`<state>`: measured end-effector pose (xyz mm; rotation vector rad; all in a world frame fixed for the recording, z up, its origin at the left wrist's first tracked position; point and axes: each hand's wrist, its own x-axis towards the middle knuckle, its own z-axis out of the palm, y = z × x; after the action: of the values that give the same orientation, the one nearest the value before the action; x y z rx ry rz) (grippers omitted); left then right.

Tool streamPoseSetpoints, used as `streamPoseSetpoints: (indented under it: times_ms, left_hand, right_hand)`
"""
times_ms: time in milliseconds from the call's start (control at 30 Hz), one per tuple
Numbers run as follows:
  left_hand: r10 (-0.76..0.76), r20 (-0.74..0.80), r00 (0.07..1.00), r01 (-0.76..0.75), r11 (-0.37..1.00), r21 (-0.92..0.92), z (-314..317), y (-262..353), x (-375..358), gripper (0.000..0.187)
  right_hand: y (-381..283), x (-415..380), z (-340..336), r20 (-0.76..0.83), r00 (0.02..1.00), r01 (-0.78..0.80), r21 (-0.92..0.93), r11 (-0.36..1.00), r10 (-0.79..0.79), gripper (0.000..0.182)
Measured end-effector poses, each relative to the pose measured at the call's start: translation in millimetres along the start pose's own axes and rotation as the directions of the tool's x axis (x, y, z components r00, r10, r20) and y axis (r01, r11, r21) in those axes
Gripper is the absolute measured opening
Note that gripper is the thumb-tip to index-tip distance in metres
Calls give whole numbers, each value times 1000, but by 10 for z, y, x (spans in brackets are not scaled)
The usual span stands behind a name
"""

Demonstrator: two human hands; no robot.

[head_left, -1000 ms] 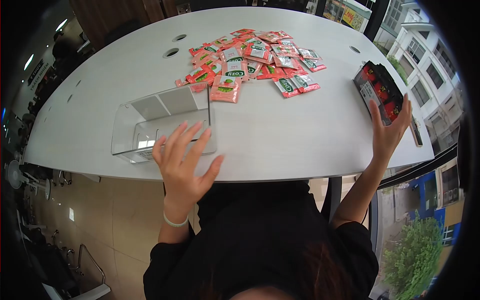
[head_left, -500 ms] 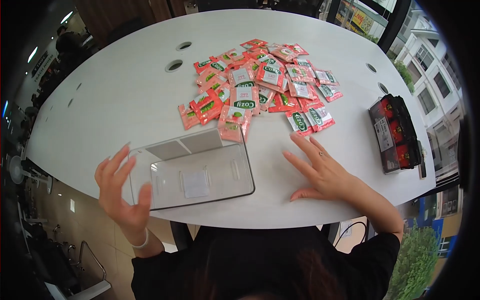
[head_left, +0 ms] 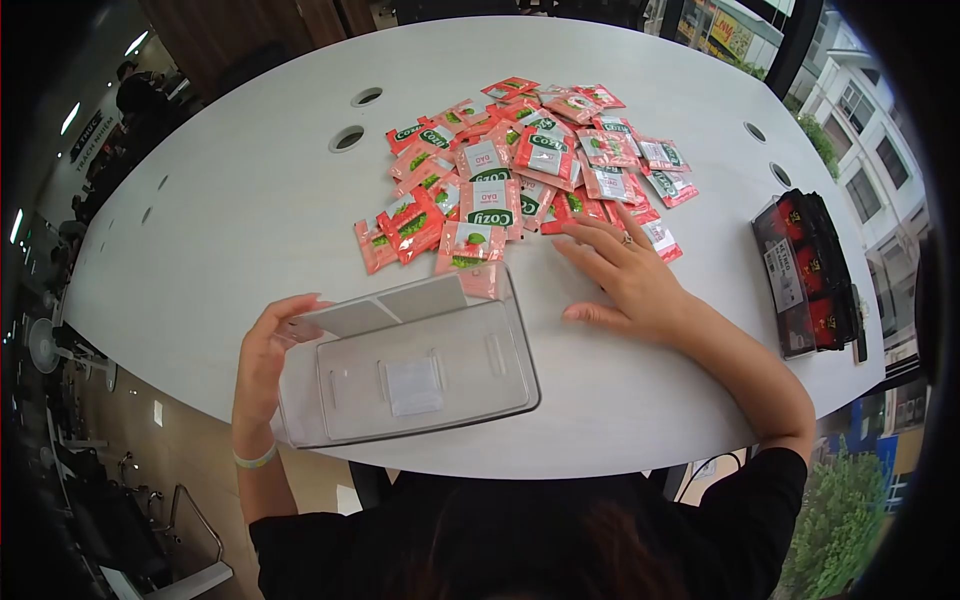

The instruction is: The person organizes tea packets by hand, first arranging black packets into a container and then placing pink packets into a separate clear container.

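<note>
Black short-sleeved top (head_left: 520, 550), loose-cut. Thin pale rounded wristband (head_left: 256, 457) on left hand (head_left: 262, 355) side, yellowish tint. Small shiny finger ring (head_left: 627, 239), right hand (head_left: 640, 285). Dark reddish-brown hair strands (head_left: 615, 535) over chest.

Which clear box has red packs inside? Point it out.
The far-right box, beyond the right hand: red packs show inside it. The other box, at the left hand, has none on its floor.
</note>
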<state>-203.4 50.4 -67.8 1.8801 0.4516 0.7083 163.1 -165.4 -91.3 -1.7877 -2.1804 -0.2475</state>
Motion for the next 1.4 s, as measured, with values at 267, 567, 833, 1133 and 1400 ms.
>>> streamPoseSetpoints:
  times_ms: [267,567,833,1133,1400]
  left_hand:
    - [29,441,897,-107,982,153,576,296,610,43]
    - [161,573,803,-81,983,-163,952,-69,1007,39]
    - [224,627,746,-58,960,-274,976,-187,1053,46]
    - [119,661,741,183,911,-368,969,-197,1031,52]
    - [220,586,780,-105,969,-224,1009,-178,997,52]
  right_hand:
    - [301,-37,58,-206,953,-236,-42,971,222,36]
    - [417,235,-90,-92,943,-326,-43,944,321,36]
    - [605,496,-90,93,959,-272,55,961,267,54]
    - [827,495,-213,303,883,-444,284,850,359,64]
    - [648,567,-523,142,859,-503,411,760,492,20]
